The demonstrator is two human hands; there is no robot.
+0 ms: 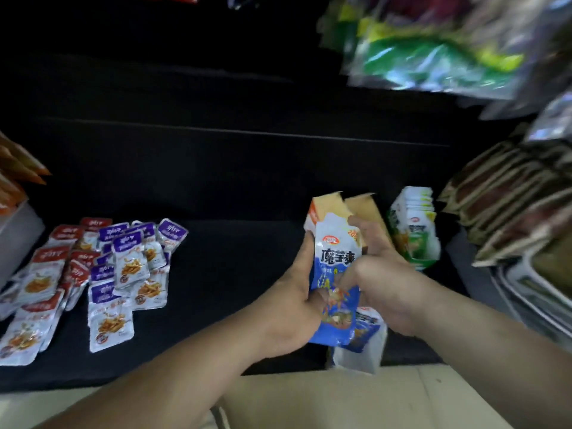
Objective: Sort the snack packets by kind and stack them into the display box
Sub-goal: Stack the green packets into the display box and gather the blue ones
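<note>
Bench (235, 187): a dark, black-covered surface that ran across the whole view and carried everything below.
Hanging bags (433, 54): large green and yellow bags at the upper right, too blurred to read.
Brown packets (507, 205): a leaning row, packed edge to edge along the right side, well apart from the loose packets on the left.
Red packets (46, 274): lay flat and overlapping at the far left of the bench.
Purple packets (130, 261): lay flat and overlapping just right of the red ones, the two kinds touching where they met.
Display box (328, 205): lay on the bench at right of centre, under the hands, its tan flaps standing open at the far end and its white near end by the bench edge; more blue packets showed inside it at the near end.
Green packets (414, 230): a standing stack just right of the box.
Left hand (297, 292): clasped the left edge of the blue packets, thumb laid across their lower front.
Right hand (387, 280): fingers curled round the right edge of the same packets.
Blue packets (335, 267): held upright between both hands, directly above the open box.
White tub (18, 236): at the left edge, holding orange packets (15, 174).
</note>
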